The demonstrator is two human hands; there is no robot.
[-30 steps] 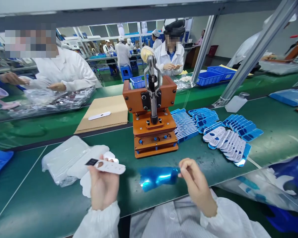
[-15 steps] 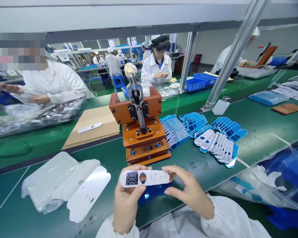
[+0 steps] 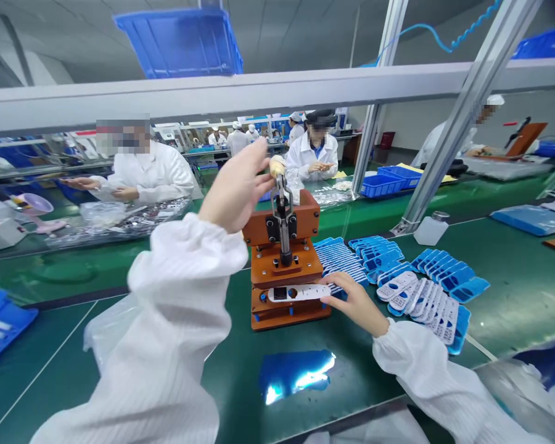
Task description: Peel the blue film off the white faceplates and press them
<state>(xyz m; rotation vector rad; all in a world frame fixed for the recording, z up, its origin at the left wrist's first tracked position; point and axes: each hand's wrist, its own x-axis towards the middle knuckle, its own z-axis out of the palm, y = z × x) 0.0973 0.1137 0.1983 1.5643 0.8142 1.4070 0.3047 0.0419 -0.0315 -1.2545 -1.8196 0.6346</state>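
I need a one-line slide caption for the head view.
Left hand at the lever knob of an orange press; right hand holds a white panel in its fixture.

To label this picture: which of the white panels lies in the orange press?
The white panel with the dark window, touched by the right hand; the fanned panels lie farther right.

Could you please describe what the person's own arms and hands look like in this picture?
Both arms wear long white sleeves with fine pinstripes. The left sleeve and the right sleeve each end in a gathered, elasticated cuff at the wrist. The left hand and the right hand are bare, with no gloves, rings or watch visible.
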